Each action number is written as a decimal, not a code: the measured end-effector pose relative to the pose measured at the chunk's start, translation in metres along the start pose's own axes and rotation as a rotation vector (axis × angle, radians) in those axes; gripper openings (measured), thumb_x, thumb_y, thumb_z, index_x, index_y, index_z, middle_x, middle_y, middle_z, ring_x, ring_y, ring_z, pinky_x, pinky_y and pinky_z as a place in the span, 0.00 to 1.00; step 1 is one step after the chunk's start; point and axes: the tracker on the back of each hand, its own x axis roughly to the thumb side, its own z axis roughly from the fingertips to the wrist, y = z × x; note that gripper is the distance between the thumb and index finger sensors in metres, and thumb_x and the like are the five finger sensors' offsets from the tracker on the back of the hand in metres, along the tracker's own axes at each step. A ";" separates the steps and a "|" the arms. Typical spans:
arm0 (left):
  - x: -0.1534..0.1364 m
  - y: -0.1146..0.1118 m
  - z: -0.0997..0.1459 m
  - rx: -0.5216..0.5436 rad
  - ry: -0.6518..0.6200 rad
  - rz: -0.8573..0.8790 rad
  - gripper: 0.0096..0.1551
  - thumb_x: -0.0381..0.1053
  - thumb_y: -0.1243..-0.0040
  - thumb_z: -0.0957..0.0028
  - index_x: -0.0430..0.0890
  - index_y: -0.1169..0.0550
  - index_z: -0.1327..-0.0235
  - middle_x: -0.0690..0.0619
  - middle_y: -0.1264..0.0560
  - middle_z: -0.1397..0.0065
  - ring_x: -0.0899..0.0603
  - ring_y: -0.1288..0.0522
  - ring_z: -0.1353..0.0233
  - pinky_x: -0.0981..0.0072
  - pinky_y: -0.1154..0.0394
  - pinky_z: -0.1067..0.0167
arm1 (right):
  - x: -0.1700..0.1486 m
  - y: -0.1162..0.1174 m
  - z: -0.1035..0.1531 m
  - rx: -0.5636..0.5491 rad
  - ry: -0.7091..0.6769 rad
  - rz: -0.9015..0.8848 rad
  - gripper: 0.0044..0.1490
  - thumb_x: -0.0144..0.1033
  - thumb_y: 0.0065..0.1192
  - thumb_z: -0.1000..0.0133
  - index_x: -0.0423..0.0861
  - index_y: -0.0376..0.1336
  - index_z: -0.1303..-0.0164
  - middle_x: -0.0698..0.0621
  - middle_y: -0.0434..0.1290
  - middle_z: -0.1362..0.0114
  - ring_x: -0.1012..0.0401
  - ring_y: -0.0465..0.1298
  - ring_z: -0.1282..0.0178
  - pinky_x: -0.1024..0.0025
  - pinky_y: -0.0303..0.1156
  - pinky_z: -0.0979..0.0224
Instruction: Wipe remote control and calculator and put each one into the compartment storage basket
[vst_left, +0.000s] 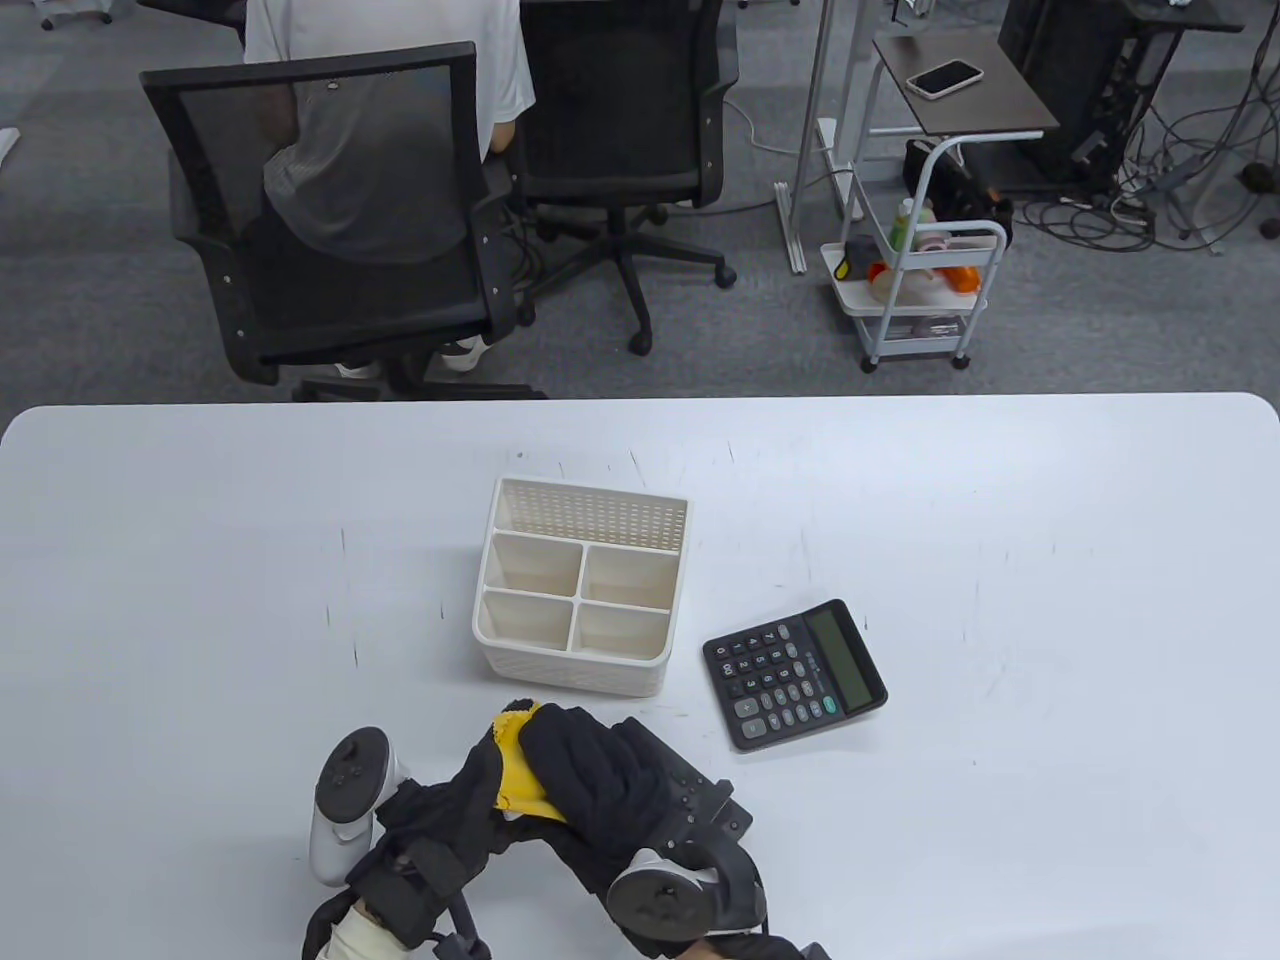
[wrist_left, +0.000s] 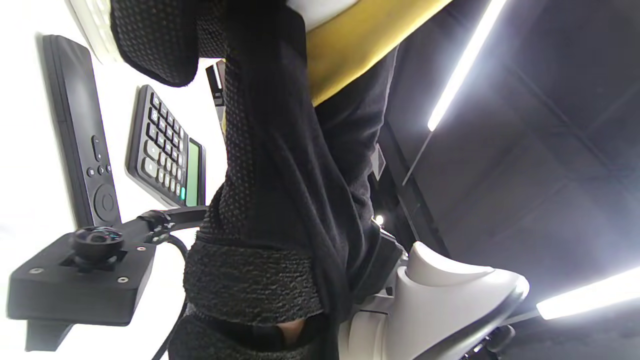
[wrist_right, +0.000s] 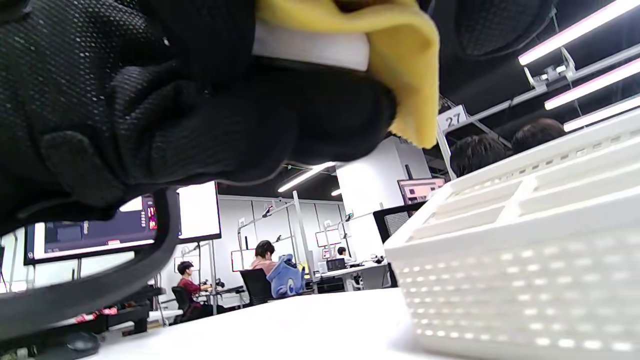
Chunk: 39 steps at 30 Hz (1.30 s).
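Near the table's (vst_left: 200, 560) front edge, the right hand (vst_left: 585, 775) presses a yellow cloth (vst_left: 520, 770) over something the left hand (vst_left: 455, 810) grips; the left wrist view shows a black remote control (wrist_left: 80, 135) there. Just beyond stands the white compartment basket (vst_left: 580, 585), its cells bare. The calculator (vst_left: 795, 675) lies to its right, apart.

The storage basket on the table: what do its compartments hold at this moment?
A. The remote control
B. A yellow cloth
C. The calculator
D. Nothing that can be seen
D: in the table view the storage basket shows only bare white compartments, while the calculator lies on the table to its right and the yellow cloth is between the hands in front of it.
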 end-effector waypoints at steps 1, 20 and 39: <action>-0.001 0.000 0.000 0.001 0.000 0.014 0.58 0.77 0.72 0.43 0.33 0.59 0.22 0.25 0.46 0.21 0.25 0.36 0.23 0.41 0.26 0.33 | 0.000 0.000 0.000 0.002 -0.006 0.007 0.45 0.38 0.62 0.39 0.38 0.48 0.15 0.37 0.59 0.16 0.40 0.66 0.24 0.32 0.62 0.31; 0.005 0.000 -0.003 0.134 0.033 -0.166 0.39 0.50 0.47 0.38 0.45 0.48 0.19 0.33 0.30 0.26 0.37 0.19 0.32 0.57 0.17 0.39 | -0.017 -0.017 0.003 -0.185 0.237 -0.280 0.32 0.34 0.60 0.38 0.37 0.63 0.23 0.39 0.75 0.28 0.45 0.78 0.37 0.40 0.69 0.35; 0.001 0.002 -0.001 0.254 0.144 -0.347 0.43 0.55 0.38 0.44 0.40 0.43 0.22 0.46 0.20 0.36 0.40 0.12 0.41 0.59 0.11 0.50 | -0.023 -0.004 0.002 -0.045 0.314 -0.611 0.35 0.37 0.53 0.34 0.32 0.59 0.20 0.32 0.65 0.21 0.35 0.68 0.28 0.28 0.60 0.32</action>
